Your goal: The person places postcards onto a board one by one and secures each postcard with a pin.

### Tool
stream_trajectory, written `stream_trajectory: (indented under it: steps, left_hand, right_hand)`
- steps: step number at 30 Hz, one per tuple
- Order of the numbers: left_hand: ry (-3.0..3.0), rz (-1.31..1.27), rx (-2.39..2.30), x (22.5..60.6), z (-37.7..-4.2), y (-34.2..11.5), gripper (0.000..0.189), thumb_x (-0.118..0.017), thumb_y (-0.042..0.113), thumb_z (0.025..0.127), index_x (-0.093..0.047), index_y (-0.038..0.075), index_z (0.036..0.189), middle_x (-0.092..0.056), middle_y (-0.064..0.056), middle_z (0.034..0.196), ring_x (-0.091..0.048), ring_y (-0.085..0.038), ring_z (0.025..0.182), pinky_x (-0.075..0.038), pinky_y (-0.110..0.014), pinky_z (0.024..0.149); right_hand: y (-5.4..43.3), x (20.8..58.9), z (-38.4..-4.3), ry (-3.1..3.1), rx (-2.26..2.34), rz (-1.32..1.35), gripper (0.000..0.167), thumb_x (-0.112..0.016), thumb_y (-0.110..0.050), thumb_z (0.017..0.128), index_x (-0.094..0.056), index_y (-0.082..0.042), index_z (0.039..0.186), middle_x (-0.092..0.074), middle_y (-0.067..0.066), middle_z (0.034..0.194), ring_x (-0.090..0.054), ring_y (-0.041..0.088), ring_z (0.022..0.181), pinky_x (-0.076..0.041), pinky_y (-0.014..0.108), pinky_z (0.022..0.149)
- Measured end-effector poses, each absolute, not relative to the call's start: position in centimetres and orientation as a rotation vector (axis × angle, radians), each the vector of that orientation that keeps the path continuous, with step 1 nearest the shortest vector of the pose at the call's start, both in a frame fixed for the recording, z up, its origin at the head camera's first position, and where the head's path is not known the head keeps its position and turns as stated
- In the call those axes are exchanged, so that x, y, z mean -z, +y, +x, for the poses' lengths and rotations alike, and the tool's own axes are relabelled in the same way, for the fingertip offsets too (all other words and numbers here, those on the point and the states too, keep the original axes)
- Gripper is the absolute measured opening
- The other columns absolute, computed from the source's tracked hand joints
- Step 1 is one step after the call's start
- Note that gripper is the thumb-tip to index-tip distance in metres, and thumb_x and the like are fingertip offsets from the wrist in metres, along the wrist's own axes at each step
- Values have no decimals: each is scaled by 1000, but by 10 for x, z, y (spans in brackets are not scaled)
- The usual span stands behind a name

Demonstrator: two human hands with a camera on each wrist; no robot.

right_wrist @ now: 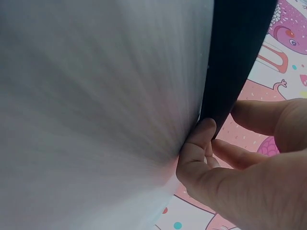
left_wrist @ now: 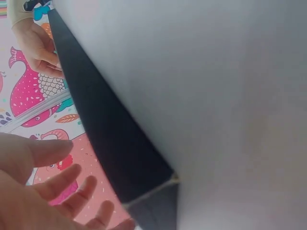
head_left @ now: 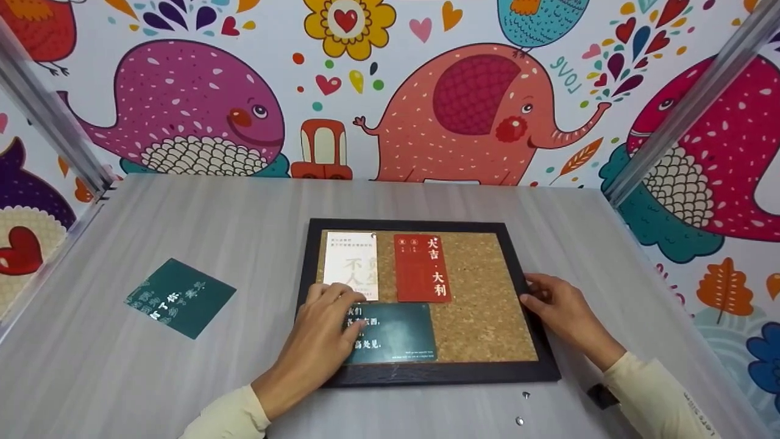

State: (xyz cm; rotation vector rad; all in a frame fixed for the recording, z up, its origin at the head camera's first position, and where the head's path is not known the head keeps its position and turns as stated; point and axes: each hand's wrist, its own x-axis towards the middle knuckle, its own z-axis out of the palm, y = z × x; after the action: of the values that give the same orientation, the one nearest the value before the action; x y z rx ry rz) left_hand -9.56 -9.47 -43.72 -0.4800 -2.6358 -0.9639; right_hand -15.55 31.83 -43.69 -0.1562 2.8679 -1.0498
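A black-framed corkboard (head_left: 487, 329) lies flat on the table. Its upper half bears a white card (head_left: 350, 250) at the left and a red card (head_left: 421, 268) beside it. Below them a green card (head_left: 396, 332) with white lettering lies along the lower left. My left hand (head_left: 329, 323) rests over that green card's left end, fingers loosely bent and spread, fingertips at the white card's lower edge; it hides the board's lower left corner. At the right side of the frame, my right hand (head_left: 563, 311) holds the black edge (right_wrist: 230, 62) between thumb and curled fingers.
Another green card (head_left: 181, 299) lies turned at an angle on the table's left side. Two small pins, one (head_left: 526, 395) just off the frame's front edge and one (head_left: 519, 421) nearer me, lie on the table. A colourful printed wall (head_left: 341, 91) stands behind the table.
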Motion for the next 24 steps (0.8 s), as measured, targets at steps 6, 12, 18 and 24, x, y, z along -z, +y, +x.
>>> stream_trajectory:
  steps: [6, 12, 18, 24]
  left_hand:
    - [-2656, -405, 1061, 434, -84, -103, 36, -93, 9, 88, -80, 14, 122, -75, -1, 124, -57, -30, 122, -44, -60, 103]
    - [-2715, -357, 1109, 436, -73, -107, 39, -94, 10, 87, -81, 15, 124, -74, -2, 132, -55, -35, 130, -30, -87, 110]
    - [-2728, -332, 1117, 443, -67, -107, 38, -94, 7, 86, -82, 14, 122, -71, -4, 139, -50, -40, 139, -21, -95, 107]
    - [-2708, -329, 1131, 447, -64, -111, 41, -94, 5, 85, -81, 11, 123, -67, -7, 144, -38, -57, 150, -25, -83, 114]
  right_hand:
    - [317, 436, -155, 2849, 1083, -123, 53, -69, -6, 108, -52, 17, 152, -71, 29, 126, -69, 29, 103, -57, 24, 74]
    - [317, 438, -155, 2865, 1067, -133, 52, -70, -6, 107, -53, 18, 151, -72, 28, 124, -68, 28, 100, -56, 24, 71]
    - [316, 438, -156, 2881, 1051, -139, 52, -70, -6, 107, -54, 17, 150, -73, 27, 122, -68, 27, 98, -55, 25, 71]
    - [316, 437, -156, 2883, 1037, -136, 50, -69, -5, 107, -55, 16, 150, -73, 25, 122, -66, 27, 97, -55, 25, 72]
